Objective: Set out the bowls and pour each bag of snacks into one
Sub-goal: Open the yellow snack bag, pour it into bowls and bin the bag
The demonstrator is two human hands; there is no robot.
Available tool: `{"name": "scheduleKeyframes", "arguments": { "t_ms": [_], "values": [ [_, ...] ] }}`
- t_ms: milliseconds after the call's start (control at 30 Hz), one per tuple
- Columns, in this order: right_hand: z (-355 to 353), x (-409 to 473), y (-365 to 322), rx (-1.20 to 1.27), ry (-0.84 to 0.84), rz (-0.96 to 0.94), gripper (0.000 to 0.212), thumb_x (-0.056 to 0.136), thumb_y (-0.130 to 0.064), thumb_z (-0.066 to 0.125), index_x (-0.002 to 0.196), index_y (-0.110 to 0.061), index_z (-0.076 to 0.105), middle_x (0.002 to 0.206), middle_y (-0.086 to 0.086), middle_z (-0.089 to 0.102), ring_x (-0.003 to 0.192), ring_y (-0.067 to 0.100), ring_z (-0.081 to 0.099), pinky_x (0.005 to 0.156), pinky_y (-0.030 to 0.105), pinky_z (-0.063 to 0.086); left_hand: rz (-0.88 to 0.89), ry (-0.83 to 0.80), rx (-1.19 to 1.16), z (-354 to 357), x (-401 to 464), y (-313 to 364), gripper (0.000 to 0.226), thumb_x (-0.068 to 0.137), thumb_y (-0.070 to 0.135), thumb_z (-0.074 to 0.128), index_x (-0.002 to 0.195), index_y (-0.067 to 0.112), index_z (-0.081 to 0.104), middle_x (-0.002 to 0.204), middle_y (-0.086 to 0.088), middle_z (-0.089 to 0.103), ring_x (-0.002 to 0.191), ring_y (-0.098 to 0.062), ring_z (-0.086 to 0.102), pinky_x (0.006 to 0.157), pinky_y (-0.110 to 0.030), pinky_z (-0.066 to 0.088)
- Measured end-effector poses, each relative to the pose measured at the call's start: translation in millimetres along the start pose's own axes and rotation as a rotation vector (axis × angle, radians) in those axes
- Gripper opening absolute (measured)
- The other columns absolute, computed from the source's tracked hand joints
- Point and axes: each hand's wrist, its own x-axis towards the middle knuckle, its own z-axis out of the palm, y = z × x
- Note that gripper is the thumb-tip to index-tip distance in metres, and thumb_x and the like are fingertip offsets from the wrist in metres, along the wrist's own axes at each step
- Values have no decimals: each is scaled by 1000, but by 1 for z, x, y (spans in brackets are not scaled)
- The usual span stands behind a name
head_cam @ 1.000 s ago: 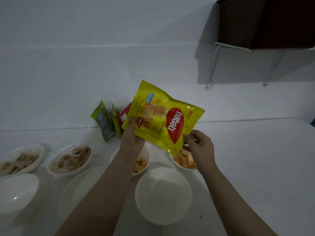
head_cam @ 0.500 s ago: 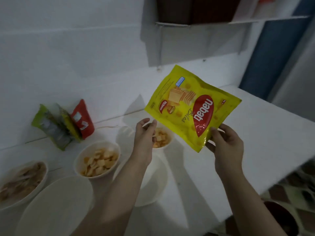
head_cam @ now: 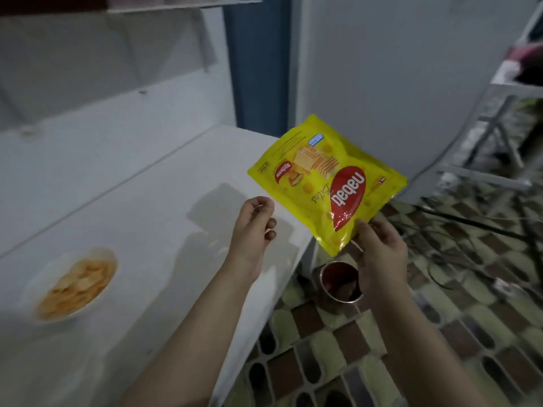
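A yellow Nabati snack bag (head_cam: 326, 183) hangs in the air past the right end of the white counter (head_cam: 141, 207), its print upside down. My right hand (head_cam: 379, 254) pinches the bag's lower corner. My left hand (head_cam: 254, 230) hovers just left of the bag with fingers loosely curled, holding nothing and not touching the bag. One white bowl (head_cam: 72, 286) filled with orange snack pieces sits on the counter at the left, blurred.
A round metal bin (head_cam: 340, 282) with dark contents stands on the patterned floor (head_cam: 440, 333) below the bag, beside the counter's end. A metal rack (head_cam: 499, 136) is at the right, a blue door frame (head_cam: 255, 63) behind. A shelf (head_cam: 176, 7) hangs above the counter.
The view has swung right; the other bowls and bags have left the frame. My right hand has carried the yellow bag past the counter's end, above the bin. My left hand let go earlier.
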Motion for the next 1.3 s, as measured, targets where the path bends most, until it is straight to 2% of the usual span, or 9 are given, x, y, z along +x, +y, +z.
{"name": "scheduleKeyframes", "arguments": {
  "t_ms": [167,300,500,567,633,700,933,1067,1300],
  "values": [
    [-66,65,-12,-4,130,16,9,97,-7,59,100,-5,67,82,4,72,74,19,70,68,37,61,-77,-80,31,73,37,-46,9,100,15,52,93,20,55,82,4,50,64,-8,43,58,-23,33],
    [-116,120,-12,-51,220,37,10,98,-4,57,105,-1,63,81,6,67,66,12,68,60,26,59,-142,-101,86,118,67,-91,11,101,14,51,92,19,55,79,5,49,62,-8,42,57,-24,31],
    [-176,185,27,-206,317,147,12,98,-7,57,106,-1,63,89,18,67,76,25,67,68,38,60,-248,-96,206,155,108,-157,7,101,18,51,96,18,57,80,4,51,61,-7,44,56,-23,35],
    [-188,199,48,-268,360,208,12,97,-8,57,104,-1,64,91,20,67,75,28,67,62,35,60,-293,-87,244,160,122,-178,8,101,20,51,96,19,58,77,3,51,59,-7,43,56,-24,33],
    [-199,214,72,-335,379,271,7,96,-9,58,95,-7,65,90,16,69,76,27,68,61,34,60,-332,-75,284,163,136,-199,9,101,21,51,95,20,57,73,3,51,58,-8,42,55,-25,32],
    [-206,230,95,-407,396,315,11,95,-14,60,86,-18,65,91,12,72,82,27,71,71,42,62,-362,-69,317,165,151,-222,8,101,20,50,97,18,57,72,4,52,59,-9,44,56,-25,34],
    [-251,295,225,-635,384,394,13,86,-24,60,73,-25,62,78,1,71,77,27,71,73,55,60,-492,-2,392,146,192,-347,9,101,25,51,97,22,59,81,4,60,68,-8,52,56,-23,39],
    [-284,327,323,-722,351,405,11,88,-19,60,79,-23,62,77,-2,66,79,27,70,73,51,61,-522,46,382,114,208,-445,9,101,23,51,100,22,60,90,2,59,70,-8,51,58,-22,39],
    [-339,359,490,-727,388,499,8,88,-24,62,89,-19,68,81,0,69,80,27,70,75,49,61,-542,47,414,67,234,-574,13,100,22,51,108,20,61,84,4,58,72,-10,52,64,-25,42]
  ]
}}
